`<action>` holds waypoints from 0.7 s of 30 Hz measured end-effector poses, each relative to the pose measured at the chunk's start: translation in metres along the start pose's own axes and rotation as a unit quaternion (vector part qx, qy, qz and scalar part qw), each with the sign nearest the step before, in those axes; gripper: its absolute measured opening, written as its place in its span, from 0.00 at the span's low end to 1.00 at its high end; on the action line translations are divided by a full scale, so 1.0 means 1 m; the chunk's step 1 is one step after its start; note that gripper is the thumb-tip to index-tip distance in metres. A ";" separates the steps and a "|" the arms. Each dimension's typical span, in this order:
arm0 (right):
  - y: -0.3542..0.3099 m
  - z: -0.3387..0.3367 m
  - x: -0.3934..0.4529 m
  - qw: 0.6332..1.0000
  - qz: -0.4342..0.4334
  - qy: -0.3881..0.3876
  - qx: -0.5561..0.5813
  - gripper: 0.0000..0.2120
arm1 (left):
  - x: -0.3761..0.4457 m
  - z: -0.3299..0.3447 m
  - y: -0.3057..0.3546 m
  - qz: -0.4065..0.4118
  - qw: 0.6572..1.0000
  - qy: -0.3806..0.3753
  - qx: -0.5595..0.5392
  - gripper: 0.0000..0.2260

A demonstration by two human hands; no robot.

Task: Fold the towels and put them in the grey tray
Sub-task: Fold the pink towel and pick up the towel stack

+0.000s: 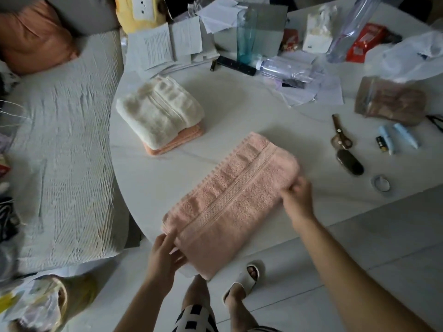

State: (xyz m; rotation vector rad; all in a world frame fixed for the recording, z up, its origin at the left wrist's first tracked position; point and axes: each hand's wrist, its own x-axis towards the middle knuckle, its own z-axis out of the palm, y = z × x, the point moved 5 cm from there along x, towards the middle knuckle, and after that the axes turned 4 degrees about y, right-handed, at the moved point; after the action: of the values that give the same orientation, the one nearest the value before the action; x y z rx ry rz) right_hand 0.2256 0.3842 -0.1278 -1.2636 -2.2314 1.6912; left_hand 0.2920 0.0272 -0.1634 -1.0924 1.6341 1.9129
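A pink towel (230,202) lies folded into a long rectangle on the white round table (167,168), its near end hanging over the table's edge. My left hand (165,255) grips the towel's near left corner. My right hand (297,197) pinches its right end. Farther back on the table sits a stack of two folded towels: a cream towel (158,111) on top of an orange-pink towel (177,142). No grey tray is in view.
Scissors (340,135), a dark case (350,165), a tape ring (381,184) and small tubes (405,138) lie to the right. Papers (165,41), a blue glass (247,34), bottles and bags crowd the back. A grey sofa (60,140) stands left.
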 end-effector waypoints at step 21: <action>0.030 -0.029 -0.160 0.951 0.111 -0.220 0.189 0.23 | -0.072 0.014 0.058 0.051 0.980 -0.173 0.080 0.14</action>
State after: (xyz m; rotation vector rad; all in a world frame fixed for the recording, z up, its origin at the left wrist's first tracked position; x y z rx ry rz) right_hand 0.3628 0.3070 -0.0771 -1.1644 -1.8527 2.5517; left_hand 0.2901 0.0405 -0.0708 -0.5834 1.6320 1.8696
